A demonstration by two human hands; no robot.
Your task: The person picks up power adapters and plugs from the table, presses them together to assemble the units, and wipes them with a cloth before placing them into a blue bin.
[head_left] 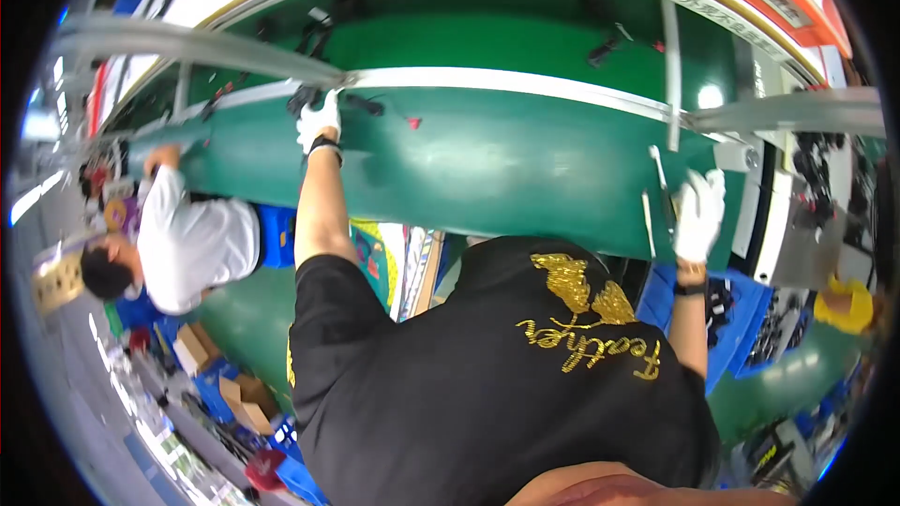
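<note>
My left hand (pixel 321 124), in a white glove, reaches to the metal rail (pixel 450 78) along the far side of the green worktable. Its fingers close on a black cable (pixel 302 99) bunched there, partly hidden by the glove. Beside it lies another black cable piece (pixel 366 105), and a small red piece (pixel 414 122) sits to its right. Over the right end of the table, my right hand (pixel 700 215), also gloved, has its fingers stretched out and holds nothing visible. Just left of it lie a white-headed brush with a dark handle (pixel 659 173) and a thin pale stick (pixel 648 223).
Beyond the rail, a green belt (pixel 469 33) carries several dark cables (pixel 603 52). Metal posts (pixel 202 42) rise at left and right. A co-worker in white (pixel 197 234) works at left. Blue bins (pixel 741 319) with black parts stand below my right arm.
</note>
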